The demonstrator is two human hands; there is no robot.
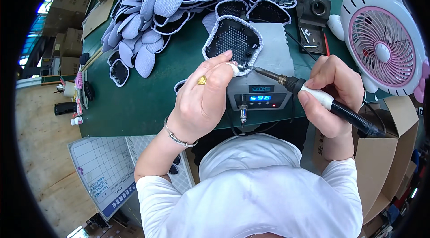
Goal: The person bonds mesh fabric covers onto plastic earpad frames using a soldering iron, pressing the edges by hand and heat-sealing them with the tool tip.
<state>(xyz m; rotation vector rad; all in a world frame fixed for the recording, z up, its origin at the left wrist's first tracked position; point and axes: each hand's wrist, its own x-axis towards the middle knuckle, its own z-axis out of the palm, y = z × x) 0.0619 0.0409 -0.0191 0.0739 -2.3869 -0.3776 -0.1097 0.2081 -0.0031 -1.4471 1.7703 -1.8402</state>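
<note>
Iron at the rim: one panel mid-work, a big pile beyond

We have one panel in work, dark inner side up, overlapping the far left corner of the station. Our left hand, just left of the station, has its fingers drawn together at the panel's near rim; we cannot tell whether they pinch the rim or only press on it. A small white thing shows at those fingertips, too small to make out.

Our right hand, to the right of the station, has thumb and fingers closed around the white grip of the iron. The iron reaches back over the station, its tip at or just beside the near rim of the panel; contact is unclear. The station's display is lit.

As for progress, we judge this panel unfinished, with the iron at its rim. Beyond and left of the station lies a large pile of similar panels, some dark side up, others showing pale mesh. We cannot tell which of those are done and which are left. Beyond and right of the station stand a metal block and a fan.
</note>
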